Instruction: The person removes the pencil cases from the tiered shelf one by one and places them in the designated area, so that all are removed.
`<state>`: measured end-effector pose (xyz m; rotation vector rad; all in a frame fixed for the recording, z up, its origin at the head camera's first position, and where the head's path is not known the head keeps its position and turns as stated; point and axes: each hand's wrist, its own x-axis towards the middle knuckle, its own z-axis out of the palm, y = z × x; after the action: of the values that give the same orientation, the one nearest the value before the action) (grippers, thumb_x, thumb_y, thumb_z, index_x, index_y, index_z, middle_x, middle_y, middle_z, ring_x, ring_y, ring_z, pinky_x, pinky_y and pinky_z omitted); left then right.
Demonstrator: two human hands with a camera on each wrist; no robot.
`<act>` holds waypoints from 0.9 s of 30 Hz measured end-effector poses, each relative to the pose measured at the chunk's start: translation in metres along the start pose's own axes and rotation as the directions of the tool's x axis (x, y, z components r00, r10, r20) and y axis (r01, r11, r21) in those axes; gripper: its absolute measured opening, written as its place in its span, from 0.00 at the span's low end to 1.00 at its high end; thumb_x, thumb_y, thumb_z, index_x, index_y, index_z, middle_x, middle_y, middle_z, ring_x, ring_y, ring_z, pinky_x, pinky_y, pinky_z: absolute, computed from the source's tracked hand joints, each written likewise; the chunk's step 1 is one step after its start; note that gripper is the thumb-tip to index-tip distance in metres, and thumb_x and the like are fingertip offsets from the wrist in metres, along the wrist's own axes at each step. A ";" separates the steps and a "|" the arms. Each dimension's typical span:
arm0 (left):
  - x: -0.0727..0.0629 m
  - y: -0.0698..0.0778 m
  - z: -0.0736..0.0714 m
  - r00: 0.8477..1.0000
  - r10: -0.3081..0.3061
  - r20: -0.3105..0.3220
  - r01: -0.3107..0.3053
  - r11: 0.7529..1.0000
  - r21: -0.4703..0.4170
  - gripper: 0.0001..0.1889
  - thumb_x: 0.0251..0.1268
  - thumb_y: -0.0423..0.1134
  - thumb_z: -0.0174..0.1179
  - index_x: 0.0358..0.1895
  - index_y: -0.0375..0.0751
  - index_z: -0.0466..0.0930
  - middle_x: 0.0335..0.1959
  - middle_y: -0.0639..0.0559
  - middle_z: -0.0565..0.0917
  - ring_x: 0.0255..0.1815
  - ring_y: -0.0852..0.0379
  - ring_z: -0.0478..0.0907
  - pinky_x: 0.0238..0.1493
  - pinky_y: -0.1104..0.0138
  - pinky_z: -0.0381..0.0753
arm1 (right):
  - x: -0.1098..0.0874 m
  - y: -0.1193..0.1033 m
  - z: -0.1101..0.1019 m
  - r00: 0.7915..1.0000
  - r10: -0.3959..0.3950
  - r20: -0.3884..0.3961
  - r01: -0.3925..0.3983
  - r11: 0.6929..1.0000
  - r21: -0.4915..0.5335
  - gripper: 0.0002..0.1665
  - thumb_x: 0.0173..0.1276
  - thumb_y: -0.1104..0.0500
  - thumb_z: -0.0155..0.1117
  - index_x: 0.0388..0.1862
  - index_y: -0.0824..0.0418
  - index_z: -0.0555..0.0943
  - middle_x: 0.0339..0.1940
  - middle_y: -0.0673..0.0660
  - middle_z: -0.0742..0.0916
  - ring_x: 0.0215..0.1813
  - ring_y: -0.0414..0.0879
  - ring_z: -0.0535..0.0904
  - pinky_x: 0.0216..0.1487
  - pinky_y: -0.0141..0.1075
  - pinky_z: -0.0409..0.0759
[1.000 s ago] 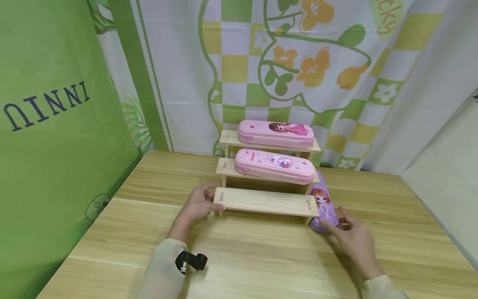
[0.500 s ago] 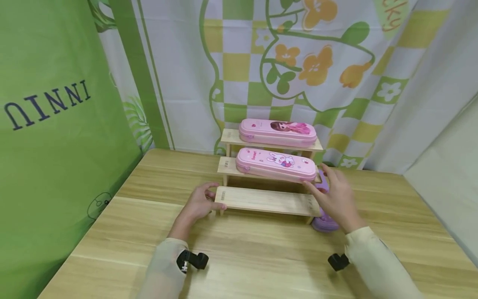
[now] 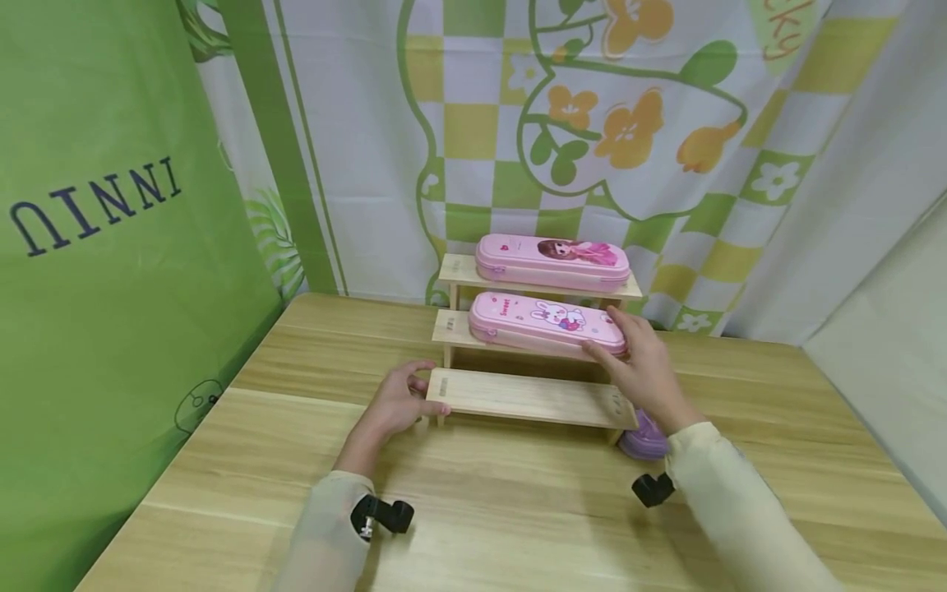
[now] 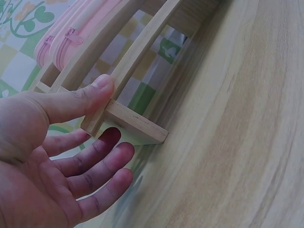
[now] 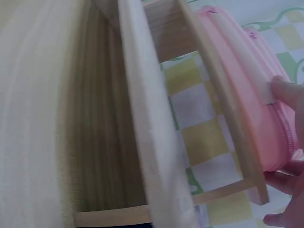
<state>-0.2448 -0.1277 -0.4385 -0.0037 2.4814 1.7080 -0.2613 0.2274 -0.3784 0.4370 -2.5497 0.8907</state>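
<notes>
A three-tier wooden stand [image 3: 528, 396] stands on the table, its lowest board bare. My left hand [image 3: 395, 400] holds the left end of that board; in the left wrist view the thumb [image 4: 102, 83] presses on the edge and the fingers curve around the end. On the middle tier lies a pink pencil case [image 3: 521, 321] with a bunny print, slightly askew. My right hand [image 3: 645, 370] grips its right end, thumb in front and fingers behind. Another pink pencil case [image 3: 551, 263], with a doll print, lies on the top tier.
A purple pencil case [image 3: 645, 440] lies on the table [image 3: 473, 510] against the stand's right side, mostly hidden by my right hand. Behind the stand hangs a patterned curtain [image 3: 469, 131]; a green cloth [image 3: 111, 329] closes off the left.
My right hand has left the purple pencil case, moved up and left, and taken hold of the bunny pencil case's right end. That case's right end has shifted slightly back. The left hand stays put.
</notes>
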 end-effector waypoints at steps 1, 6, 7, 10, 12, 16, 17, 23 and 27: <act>0.000 0.000 0.000 1.000 0.000 0.000 0.000 1.000 0.001 0.43 0.46 0.29 0.79 0.70 0.38 0.71 0.45 0.39 0.82 0.42 0.49 0.80 0.37 0.66 0.78 | 0.001 0.001 -0.001 1.000 0.016 0.010 -0.016 1.000 0.016 0.42 0.68 0.54 0.71 0.74 0.70 0.66 0.67 0.74 0.75 0.67 0.70 0.70 0.68 0.64 0.66; 0.000 -0.001 0.000 1.000 0.002 -0.004 -0.002 1.000 0.010 0.43 0.46 0.29 0.79 0.70 0.38 0.71 0.45 0.40 0.81 0.42 0.49 0.79 0.37 0.66 0.78 | 0.003 0.001 -0.009 0.995 0.080 0.064 -0.084 0.994 0.064 0.46 0.66 0.53 0.73 0.75 0.71 0.64 0.69 0.74 0.73 0.70 0.70 0.67 0.70 0.65 0.63; -0.001 -0.001 0.000 1.000 0.005 -0.003 -0.005 1.000 0.011 0.43 0.46 0.29 0.79 0.70 0.38 0.71 0.45 0.40 0.81 0.42 0.49 0.79 0.37 0.66 0.78 | 0.003 0.000 -0.010 0.993 0.092 0.073 -0.097 0.993 0.069 0.47 0.66 0.53 0.73 0.76 0.71 0.64 0.70 0.74 0.73 0.71 0.70 0.67 0.71 0.65 0.62; -0.001 -0.001 0.000 1.000 0.008 0.001 -0.008 1.000 0.005 0.43 0.46 0.29 0.79 0.70 0.38 0.70 0.45 0.39 0.81 0.41 0.50 0.79 0.36 0.66 0.78 | 0.002 0.000 -0.013 0.992 0.104 0.074 -0.111 0.990 0.084 0.47 0.65 0.53 0.74 0.75 0.71 0.64 0.70 0.74 0.73 0.71 0.70 0.66 0.71 0.65 0.62; -0.001 -0.001 0.000 1.000 0.010 0.005 -0.010 1.000 -0.001 0.43 0.46 0.29 0.79 0.70 0.38 0.70 0.45 0.39 0.81 0.40 0.50 0.79 0.35 0.66 0.79 | 0.001 0.000 -0.013 0.993 0.103 0.064 -0.109 0.989 0.098 0.46 0.64 0.54 0.75 0.74 0.71 0.66 0.69 0.73 0.74 0.70 0.69 0.68 0.70 0.64 0.63; 0.000 -0.001 0.000 1.000 0.000 0.009 0.000 1.000 -0.009 0.43 0.46 0.29 0.79 0.70 0.40 0.70 0.45 0.39 0.80 0.39 0.51 0.79 0.35 0.67 0.78 | -0.005 0.002 -0.016 0.994 0.099 0.038 -0.103 0.988 0.115 0.44 0.63 0.56 0.75 0.73 0.71 0.67 0.66 0.73 0.76 0.67 0.68 0.70 0.69 0.63 0.64; 0.000 -0.001 0.000 1.000 -0.001 0.010 0.001 1.000 -0.008 0.43 0.47 0.29 0.79 0.70 0.40 0.70 0.45 0.39 0.80 0.39 0.51 0.78 0.35 0.67 0.78 | -0.007 0.002 -0.017 0.995 0.098 0.032 -0.101 0.988 0.119 0.44 0.64 0.56 0.75 0.73 0.71 0.67 0.65 0.73 0.76 0.67 0.68 0.70 0.69 0.64 0.64; 0.000 0.000 0.000 1.000 0.000 0.026 0.001 1.000 -0.022 0.42 0.48 0.29 0.78 0.71 0.40 0.69 0.46 0.39 0.80 0.37 0.52 0.79 0.34 0.67 0.78 | -0.021 0.007 -0.025 0.996 0.089 -0.023 -0.086 0.990 0.116 0.42 0.64 0.59 0.74 0.71 0.75 0.68 0.65 0.75 0.75 0.66 0.69 0.69 0.68 0.64 0.63; 0.000 -0.002 -0.001 0.999 0.004 0.035 -0.003 1.000 -0.031 0.42 0.50 0.29 0.77 0.71 0.39 0.69 0.46 0.39 0.80 0.37 0.53 0.79 0.34 0.67 0.78 | -0.031 0.013 -0.033 0.994 0.093 -0.062 -0.086 0.991 0.107 0.40 0.63 0.60 0.74 0.70 0.74 0.69 0.64 0.75 0.76 0.65 0.68 0.69 0.66 0.64 0.64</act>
<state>-0.2443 -0.1291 -0.4395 0.0271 2.4312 1.7327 -0.2313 0.2633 -0.3759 0.3196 -2.4868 1.0564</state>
